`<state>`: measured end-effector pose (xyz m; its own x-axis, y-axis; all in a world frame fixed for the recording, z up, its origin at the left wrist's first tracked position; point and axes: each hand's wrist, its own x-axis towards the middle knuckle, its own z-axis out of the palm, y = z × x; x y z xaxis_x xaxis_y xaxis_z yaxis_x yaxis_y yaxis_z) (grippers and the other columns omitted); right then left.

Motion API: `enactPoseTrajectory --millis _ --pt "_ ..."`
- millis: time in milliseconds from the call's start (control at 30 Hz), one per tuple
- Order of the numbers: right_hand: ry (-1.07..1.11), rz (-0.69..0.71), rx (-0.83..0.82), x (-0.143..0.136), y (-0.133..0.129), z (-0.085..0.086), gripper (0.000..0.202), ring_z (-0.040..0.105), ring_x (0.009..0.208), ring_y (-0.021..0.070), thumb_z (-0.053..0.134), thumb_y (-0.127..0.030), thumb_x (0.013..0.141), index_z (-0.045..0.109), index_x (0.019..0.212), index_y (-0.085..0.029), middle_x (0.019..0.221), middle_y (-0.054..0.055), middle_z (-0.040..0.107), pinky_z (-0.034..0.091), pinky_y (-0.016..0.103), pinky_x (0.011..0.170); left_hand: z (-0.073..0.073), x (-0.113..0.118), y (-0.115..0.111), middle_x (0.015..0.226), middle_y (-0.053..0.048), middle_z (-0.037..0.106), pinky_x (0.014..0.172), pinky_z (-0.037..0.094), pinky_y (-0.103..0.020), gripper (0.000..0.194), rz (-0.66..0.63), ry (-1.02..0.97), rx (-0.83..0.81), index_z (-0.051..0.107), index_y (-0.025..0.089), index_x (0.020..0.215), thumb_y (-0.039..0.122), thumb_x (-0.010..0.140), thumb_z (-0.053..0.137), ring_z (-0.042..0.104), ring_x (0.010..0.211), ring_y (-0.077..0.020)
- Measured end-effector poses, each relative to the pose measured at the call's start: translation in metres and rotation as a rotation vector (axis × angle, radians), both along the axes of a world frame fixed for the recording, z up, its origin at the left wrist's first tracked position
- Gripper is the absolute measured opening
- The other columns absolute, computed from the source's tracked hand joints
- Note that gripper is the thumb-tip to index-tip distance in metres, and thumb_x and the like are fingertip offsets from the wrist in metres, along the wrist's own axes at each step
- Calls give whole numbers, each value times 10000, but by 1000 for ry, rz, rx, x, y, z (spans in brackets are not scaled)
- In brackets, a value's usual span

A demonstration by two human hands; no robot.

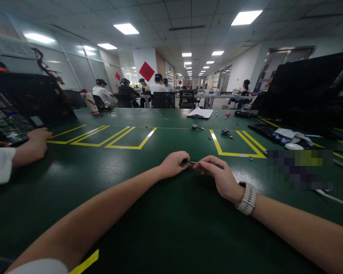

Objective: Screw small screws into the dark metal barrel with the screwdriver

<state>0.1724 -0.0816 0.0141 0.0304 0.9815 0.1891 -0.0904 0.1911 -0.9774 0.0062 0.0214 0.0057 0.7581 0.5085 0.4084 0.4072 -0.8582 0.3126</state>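
Note:
Near the middle of the green table, my left hand [173, 164] is closed around a round dark metal part [184, 163], its open end facing toward me. Just to the right, my right hand [214, 172] pinches a thin screwdriver [193, 163], whose shaft points left and meets the metal part. Most of the screwdriver's handle is hidden by my fingers. Farther back lie two similar metal parts with shafts, one [194, 126] behind my hands and another [226, 131] to the right, beside yellow tape.
The green table [125, 167] carries yellow tape outlines. Papers [200, 112], a red tool [227, 114], a power drill [245, 114], a white mouse [294, 146] and gloves [292, 136] lie beyond and right. Another person's hand [36, 142] rests at the left. A monitor [308, 91] stands right.

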Motion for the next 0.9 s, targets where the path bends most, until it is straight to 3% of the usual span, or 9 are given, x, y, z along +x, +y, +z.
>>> enactPoseTrajectory --millis 133,367,633,900 --pt "-84 24 25 2 2 -3 109 590 791 198 616 -276 743 665 719 -182 780 51 688 405 333 690 -1 1 0 699 10 509 582 366 -234 109 -13 28 33 505 166 703 231 778 550 489 637 -117" --pt "160 131 -155 9 8 -3 113 605 771 178 635 -282 727 659 729 -171 789 49 706 404 328 717 -1 1 1 681 17 508 595 381 -231 122 -23 -44 -21 497 164 691 234 766 563 491 637 -113" --pt "128 114 -102 8 6 -5 108 604 797 182 633 -290 734 655 744 -185 809 40 700 400 325 712 1 2 -1 696 10 528 600 388 -236 108 18 -26 -18 508 163 703 230 762 567 503 650 -120" --pt "171 60 -105 8 6 -5 101 596 695 170 616 -263 713 645 668 -177 690 37 695 401 327 696 0 1 1 710 9 521 604 382 -243 107 21 14 5 515 160 717 231 766 577 501 657 -123"
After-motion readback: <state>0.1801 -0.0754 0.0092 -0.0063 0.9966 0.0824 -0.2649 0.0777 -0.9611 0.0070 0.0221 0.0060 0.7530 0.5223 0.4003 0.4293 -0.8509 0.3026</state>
